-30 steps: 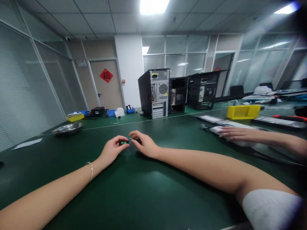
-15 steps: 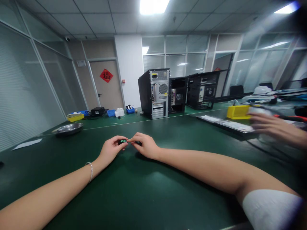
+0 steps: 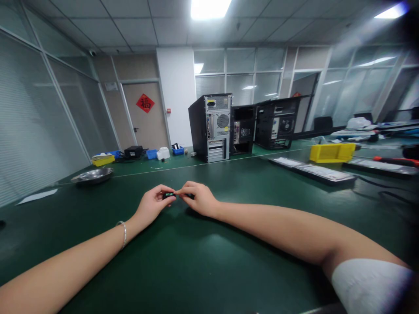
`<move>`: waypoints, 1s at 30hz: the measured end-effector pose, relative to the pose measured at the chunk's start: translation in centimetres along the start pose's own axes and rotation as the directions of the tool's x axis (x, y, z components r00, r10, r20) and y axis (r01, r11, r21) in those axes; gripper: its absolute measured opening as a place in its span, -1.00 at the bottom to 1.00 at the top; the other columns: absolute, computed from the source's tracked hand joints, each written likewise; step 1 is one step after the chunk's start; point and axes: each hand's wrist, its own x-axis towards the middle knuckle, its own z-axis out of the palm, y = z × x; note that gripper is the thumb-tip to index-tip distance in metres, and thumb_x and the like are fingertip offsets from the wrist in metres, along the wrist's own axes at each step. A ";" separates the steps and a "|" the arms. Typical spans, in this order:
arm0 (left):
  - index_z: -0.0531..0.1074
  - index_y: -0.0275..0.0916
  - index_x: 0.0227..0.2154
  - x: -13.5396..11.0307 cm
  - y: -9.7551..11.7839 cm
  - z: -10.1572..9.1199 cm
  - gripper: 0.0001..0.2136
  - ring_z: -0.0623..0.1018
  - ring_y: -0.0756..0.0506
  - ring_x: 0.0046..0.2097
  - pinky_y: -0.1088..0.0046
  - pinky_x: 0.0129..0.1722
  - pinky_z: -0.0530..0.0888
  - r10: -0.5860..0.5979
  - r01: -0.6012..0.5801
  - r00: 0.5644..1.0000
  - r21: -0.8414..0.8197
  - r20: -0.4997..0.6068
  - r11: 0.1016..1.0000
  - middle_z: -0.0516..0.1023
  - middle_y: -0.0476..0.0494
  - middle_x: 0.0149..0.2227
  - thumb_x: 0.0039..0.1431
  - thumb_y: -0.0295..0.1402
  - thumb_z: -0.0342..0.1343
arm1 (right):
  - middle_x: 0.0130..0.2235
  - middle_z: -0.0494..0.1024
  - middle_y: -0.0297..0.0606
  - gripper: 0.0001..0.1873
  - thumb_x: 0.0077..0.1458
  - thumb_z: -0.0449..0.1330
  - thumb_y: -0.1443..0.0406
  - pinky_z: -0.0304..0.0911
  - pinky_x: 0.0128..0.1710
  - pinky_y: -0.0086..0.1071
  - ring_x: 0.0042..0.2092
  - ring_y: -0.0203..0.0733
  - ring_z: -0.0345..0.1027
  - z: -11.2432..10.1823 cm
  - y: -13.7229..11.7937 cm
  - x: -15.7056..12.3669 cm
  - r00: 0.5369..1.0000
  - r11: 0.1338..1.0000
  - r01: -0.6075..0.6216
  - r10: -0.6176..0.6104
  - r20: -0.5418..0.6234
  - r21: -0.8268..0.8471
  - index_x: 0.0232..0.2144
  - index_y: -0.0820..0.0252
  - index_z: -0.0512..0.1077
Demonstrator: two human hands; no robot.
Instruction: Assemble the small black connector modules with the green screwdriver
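Observation:
Between the thumb and fingers of my left hand [image 3: 154,202] is a small black piece with a green face [image 3: 169,195], too small to name. My right hand [image 3: 198,198] meets it from the other side, its fingertips pinched together at the piece's right end. Something dark shows under the right fingers, but I cannot make out what it is. Both hands are a little above or on the green tabletop [image 3: 203,257], near its middle.
Black computer cases [image 3: 209,128] stand at the back. To the right lie flat metallic drives [image 3: 314,171], a yellow bin [image 3: 332,152], a red-handled tool [image 3: 396,161] and dark cables. At left are a metal bowl [image 3: 93,175], a paper sheet [image 3: 37,196] and small blue bins [image 3: 151,154].
Another person's blurred hand at the right has left the view, together with a whitish thing beside it. My own hands have barely moved and still meet at the small piece.

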 end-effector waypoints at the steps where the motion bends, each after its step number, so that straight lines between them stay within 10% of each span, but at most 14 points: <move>1: 0.53 -0.27 -0.32 0.0 0.0 0.0 -0.73 0.52 -0.05 -0.43 0.40 -0.37 0.49 -0.010 0.010 1.000 -0.019 0.005 1.000 0.56 -0.05 -0.41 -0.08 -0.27 0.38 | -0.22 0.58 -0.29 -0.75 0.18 0.20 0.38 0.30 -0.21 -0.43 -0.21 -0.23 0.48 0.0 0.0 0.0 1.000 1.000 0.005 -0.005 0.001 0.000 -0.16 0.04 0.62; 21: 0.56 -0.27 -0.25 -0.1 0.3 0.3 -0.64 0.51 -0.03 -0.43 0.42 -0.36 0.47 -0.121 0.111 0.991 -0.165 -0.057 0.980 0.52 0.02 -0.47 -0.13 -0.24 0.41 | -0.25 0.59 -0.26 -0.75 0.20 0.20 0.40 0.31 -0.19 -0.38 -0.22 -0.23 0.45 -0.3 -0.1 0.3 1.000 0.992 0.000 -0.002 0.017 0.126 -0.11 0.09 0.59; 30: 0.58 -0.30 -0.16 0.2 -0.7 0.1 -0.65 0.63 -0.11 -0.26 0.22 -0.02 0.52 -0.216 0.199 0.976 -0.353 -0.009 0.914 0.65 -0.18 -0.18 -0.03 -0.28 0.38 | -0.17 0.63 -0.21 -0.77 0.21 0.16 0.38 0.34 -0.13 -0.32 -0.16 -0.18 0.49 0.0 0.0 0.3 0.998 0.991 -0.018 0.011 0.054 0.130 -0.12 0.17 0.55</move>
